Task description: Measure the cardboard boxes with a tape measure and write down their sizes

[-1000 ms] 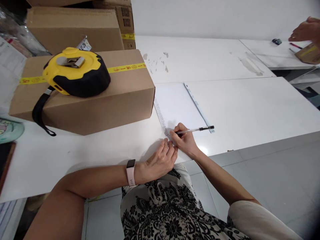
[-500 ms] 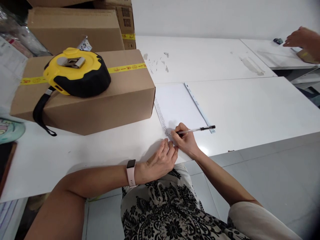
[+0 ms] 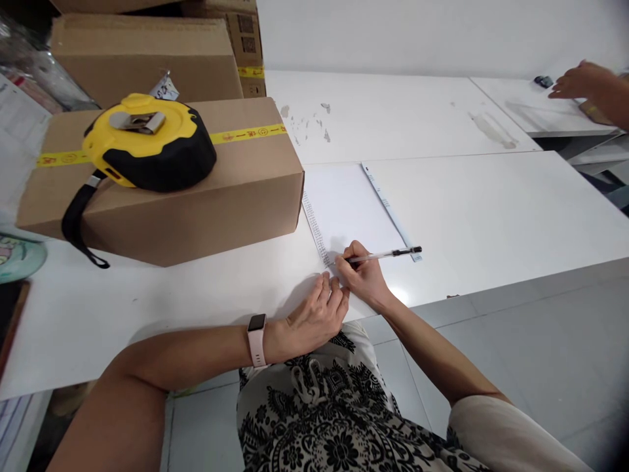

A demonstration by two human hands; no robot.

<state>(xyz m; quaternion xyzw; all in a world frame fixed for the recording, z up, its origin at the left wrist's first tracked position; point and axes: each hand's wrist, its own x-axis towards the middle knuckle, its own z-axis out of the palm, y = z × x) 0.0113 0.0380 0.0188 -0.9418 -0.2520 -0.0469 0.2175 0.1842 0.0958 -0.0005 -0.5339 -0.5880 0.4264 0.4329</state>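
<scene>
A spiral notebook [image 3: 354,203] lies on the white table, showing a blank white page with its coil along the left side. My right hand [image 3: 366,278] is closed around a pen [image 3: 378,255], whose tip meets the page's lower left corner by the coil. The clear barrel and black end of the pen point right. My left hand [image 3: 317,311] rests at the notebook's near corner, fingers stretched out and lying flat, beside my right hand. A pink-strapped watch [image 3: 256,339] is on my left wrist.
A yellow and black tape measure [image 3: 150,141] with a wrist strap sits on a taped cardboard box [image 3: 196,226] at the left. More cardboard boxes [image 3: 147,59] are stacked behind. Another person's hand [image 3: 582,82] is over a small box [image 3: 597,110] at the far right.
My hands, the pen and the notebook stay in place, apart from a slight shift of the view. The other person's hand at the far right has moved slightly.
</scene>
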